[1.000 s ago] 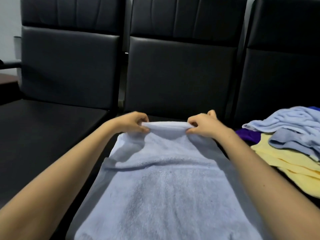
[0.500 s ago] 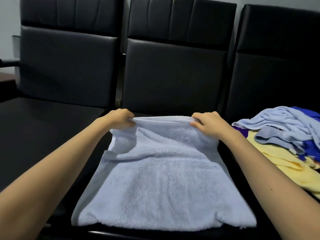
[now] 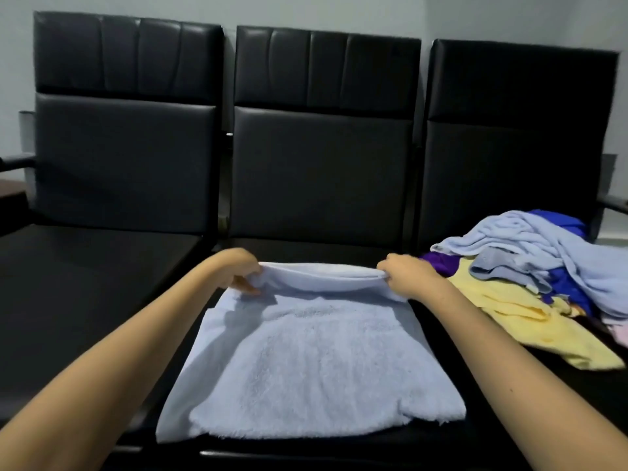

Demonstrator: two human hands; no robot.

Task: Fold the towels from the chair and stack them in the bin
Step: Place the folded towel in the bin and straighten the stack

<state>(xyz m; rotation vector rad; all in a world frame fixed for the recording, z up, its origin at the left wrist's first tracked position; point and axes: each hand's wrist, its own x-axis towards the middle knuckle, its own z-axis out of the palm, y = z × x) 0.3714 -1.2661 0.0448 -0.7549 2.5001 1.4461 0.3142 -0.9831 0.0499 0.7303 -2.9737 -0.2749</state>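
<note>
A light blue towel [image 3: 306,368] lies spread on the seat of the middle black chair [image 3: 323,171]. My left hand [image 3: 238,270] pinches its far left corner and my right hand [image 3: 404,277] pinches its far right corner. Both hold the far edge lifted a little above the rest of the towel. A loose pile of unfolded towels [image 3: 530,277] in light blue, yellow, dark blue and purple sits on the right chair's seat. No bin is in view.
Three black padded chairs stand side by side against a pale wall. The left chair's seat [image 3: 85,283] is bare. Armrests [image 3: 15,161] stick out at the far left and far right.
The view has pulled back, so the towel's near edge now shows. My hands have spread wider along the far edge and still hold it raised.
</note>
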